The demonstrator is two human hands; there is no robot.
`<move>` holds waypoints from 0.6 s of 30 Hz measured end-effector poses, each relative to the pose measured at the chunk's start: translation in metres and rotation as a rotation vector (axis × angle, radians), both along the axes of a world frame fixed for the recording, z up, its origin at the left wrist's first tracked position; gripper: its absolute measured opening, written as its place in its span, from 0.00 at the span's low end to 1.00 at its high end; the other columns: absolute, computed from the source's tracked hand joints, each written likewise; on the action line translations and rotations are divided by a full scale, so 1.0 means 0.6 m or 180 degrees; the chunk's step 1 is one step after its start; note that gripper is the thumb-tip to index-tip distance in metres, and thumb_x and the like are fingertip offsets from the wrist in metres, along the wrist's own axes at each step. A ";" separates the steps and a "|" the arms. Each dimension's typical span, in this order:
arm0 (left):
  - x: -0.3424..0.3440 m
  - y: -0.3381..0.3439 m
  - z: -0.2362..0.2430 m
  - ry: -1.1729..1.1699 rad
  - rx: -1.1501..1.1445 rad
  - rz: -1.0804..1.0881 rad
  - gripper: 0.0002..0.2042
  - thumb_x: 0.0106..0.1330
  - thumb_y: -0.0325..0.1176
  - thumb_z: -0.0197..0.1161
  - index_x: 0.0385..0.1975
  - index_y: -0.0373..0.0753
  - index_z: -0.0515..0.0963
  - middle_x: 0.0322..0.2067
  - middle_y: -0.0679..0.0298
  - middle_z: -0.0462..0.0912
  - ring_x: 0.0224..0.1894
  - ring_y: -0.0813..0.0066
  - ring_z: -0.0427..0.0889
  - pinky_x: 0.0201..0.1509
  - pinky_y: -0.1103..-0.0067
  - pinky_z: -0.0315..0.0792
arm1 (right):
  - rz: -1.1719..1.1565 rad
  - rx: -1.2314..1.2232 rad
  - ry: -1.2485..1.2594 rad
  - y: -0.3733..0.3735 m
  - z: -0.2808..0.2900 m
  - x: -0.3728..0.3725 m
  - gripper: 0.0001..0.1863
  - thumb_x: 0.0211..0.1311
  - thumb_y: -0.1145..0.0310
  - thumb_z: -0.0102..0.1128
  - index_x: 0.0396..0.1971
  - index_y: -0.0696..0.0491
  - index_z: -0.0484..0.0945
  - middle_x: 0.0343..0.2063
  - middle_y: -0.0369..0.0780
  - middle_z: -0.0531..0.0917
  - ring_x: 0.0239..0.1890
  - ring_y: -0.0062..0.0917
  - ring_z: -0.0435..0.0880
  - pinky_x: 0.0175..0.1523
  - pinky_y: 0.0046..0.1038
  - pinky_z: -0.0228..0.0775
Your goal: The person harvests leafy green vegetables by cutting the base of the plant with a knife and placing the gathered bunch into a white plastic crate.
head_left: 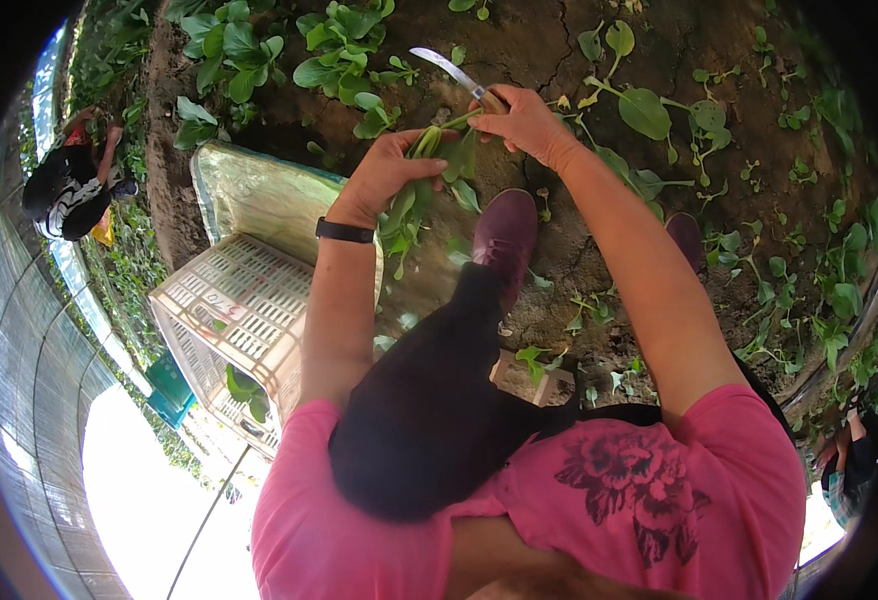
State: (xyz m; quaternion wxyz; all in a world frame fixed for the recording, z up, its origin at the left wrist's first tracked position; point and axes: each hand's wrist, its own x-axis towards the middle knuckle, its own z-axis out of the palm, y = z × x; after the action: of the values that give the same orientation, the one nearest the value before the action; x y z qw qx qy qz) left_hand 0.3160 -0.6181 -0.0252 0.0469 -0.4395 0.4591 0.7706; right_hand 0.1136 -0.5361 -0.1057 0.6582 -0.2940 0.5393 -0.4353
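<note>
My left hand [387, 172] is closed around a small bunch of leafy greens [409, 215], whose leaves hang down below the fingers and whose pale stems point up and to the right. In my right hand [524, 128] is a small sickle [449, 68] with a wooden handle and a curved metal blade, which points up and to the left, clear of the bunch. The right fingertips are close to the stem ends; whether they also pinch a stem or leaf, I cannot tell. Both hands are above the soil, just beyond my purple shoe [506, 235].
At my left a slotted plastic crate [249, 300] lies beside a pale greenish sheet [259, 195]. Leafy plants [334, 50] grow at the far left, others [644, 112] at the right. A person [74, 185] works at the far left; another [849, 455] shows at the lower right. A small stool [549, 385] is beneath me.
</note>
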 end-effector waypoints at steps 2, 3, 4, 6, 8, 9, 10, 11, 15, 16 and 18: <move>0.000 -0.010 0.009 -0.0060 -0.0355 0.0147 0.19 0.58 0.24 0.60 0.51 0.31 0.73 0.32 0.67 0.79 0.30 0.83 0.78 0.36 0.86 0.72 | -0.0060 0.0003 0.0129 -0.001 -0.011 0.005 0.16 0.52 0.62 0.66 0.35 0.56 0.75 0.24 0.35 0.79 0.22 0.16 0.78 0.18 0.18 0.60; -0.004 -0.014 0.011 -0.0040 -0.0643 0.0327 0.19 0.58 0.24 0.61 0.51 0.31 0.73 0.33 0.67 0.79 0.32 0.83 0.78 0.37 0.86 0.72 | -0.0050 0.0110 0.0185 -0.001 -0.010 0.004 0.16 0.52 0.62 0.67 0.35 0.56 0.75 0.23 0.34 0.79 0.20 0.15 0.77 0.18 0.18 0.60; -0.009 -0.019 0.012 -0.0017 -0.0926 0.0505 0.18 0.59 0.24 0.61 0.51 0.31 0.73 0.34 0.67 0.80 0.33 0.83 0.78 0.38 0.86 0.73 | -0.0045 0.0221 0.0242 -0.001 -0.010 0.002 0.16 0.52 0.62 0.67 0.35 0.56 0.75 0.23 0.34 0.79 0.19 0.15 0.77 0.18 0.18 0.60; -0.014 -0.039 0.001 0.0051 -0.1090 0.0197 0.19 0.59 0.25 0.61 0.51 0.31 0.72 0.37 0.66 0.80 0.37 0.83 0.78 0.41 0.84 0.74 | -0.0102 0.0139 -0.0057 -0.013 0.009 0.016 0.14 0.53 0.63 0.66 0.34 0.55 0.75 0.20 0.32 0.76 0.17 0.13 0.74 0.17 0.17 0.59; -0.032 -0.051 -0.014 0.0161 -0.0624 -0.0072 0.18 0.59 0.25 0.61 0.50 0.31 0.72 0.38 0.66 0.79 0.37 0.82 0.78 0.42 0.83 0.74 | -0.0194 0.0043 -0.0349 -0.028 0.024 0.028 0.11 0.55 0.67 0.64 0.33 0.55 0.74 0.19 0.31 0.74 0.18 0.11 0.72 0.17 0.15 0.57; -0.039 -0.059 -0.024 0.0155 -0.0261 -0.0164 0.16 0.58 0.25 0.62 0.47 0.31 0.73 0.39 0.65 0.79 0.38 0.81 0.78 0.43 0.82 0.74 | -0.0270 0.0025 -0.0389 -0.035 0.020 0.029 0.10 0.56 0.68 0.63 0.35 0.55 0.75 0.18 0.30 0.73 0.17 0.10 0.70 0.17 0.15 0.56; -0.048 -0.064 -0.032 0.0104 -0.0323 -0.0193 0.16 0.58 0.24 0.63 0.46 0.31 0.73 0.38 0.65 0.79 0.37 0.81 0.78 0.42 0.82 0.74 | -0.0339 0.0020 -0.0347 -0.041 0.015 0.027 0.11 0.54 0.67 0.63 0.35 0.55 0.75 0.19 0.31 0.75 0.18 0.11 0.71 0.18 0.16 0.57; -0.056 -0.067 -0.040 0.0045 -0.0373 -0.0217 0.15 0.58 0.24 0.63 0.45 0.31 0.73 0.38 0.66 0.79 0.37 0.81 0.78 0.41 0.83 0.74 | -0.0403 0.0028 -0.0312 -0.048 0.011 0.027 0.13 0.53 0.66 0.64 0.36 0.55 0.75 0.20 0.32 0.76 0.19 0.12 0.73 0.19 0.18 0.59; -0.086 -0.124 -0.075 -0.0823 -0.1229 -0.1254 0.17 0.49 0.28 0.68 0.40 0.32 0.76 0.34 0.65 0.79 0.33 0.80 0.77 0.38 0.79 0.73 | -0.0793 0.0019 0.0868 -0.078 -0.013 0.019 0.16 0.52 0.63 0.63 0.36 0.57 0.75 0.25 0.38 0.77 0.26 0.22 0.76 0.29 0.27 0.65; -0.099 -0.138 -0.078 -0.1136 -0.1576 -0.1666 0.18 0.48 0.29 0.69 0.40 0.33 0.76 0.34 0.64 0.79 0.33 0.80 0.77 0.38 0.78 0.73 | -0.0943 0.0029 0.1222 -0.085 -0.022 0.015 0.16 0.52 0.62 0.62 0.36 0.57 0.75 0.25 0.39 0.78 0.27 0.24 0.76 0.31 0.29 0.65; -0.125 -0.161 -0.090 -0.1564 -0.2801 -0.2092 0.14 0.47 0.30 0.66 0.36 0.36 0.78 0.38 0.58 0.81 0.32 0.69 0.81 0.38 0.72 0.74 | -0.0924 0.0071 0.1347 -0.102 -0.032 0.009 0.17 0.55 0.58 0.60 0.36 0.56 0.73 0.25 0.41 0.76 0.29 0.29 0.76 0.35 0.33 0.66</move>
State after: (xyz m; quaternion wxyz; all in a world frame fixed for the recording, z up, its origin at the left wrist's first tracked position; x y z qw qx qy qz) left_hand 0.2412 -0.7149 -0.0793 0.2012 -0.4179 0.8225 0.3292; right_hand 0.1188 -0.5972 -0.1252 0.4645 -0.2908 0.7064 -0.4480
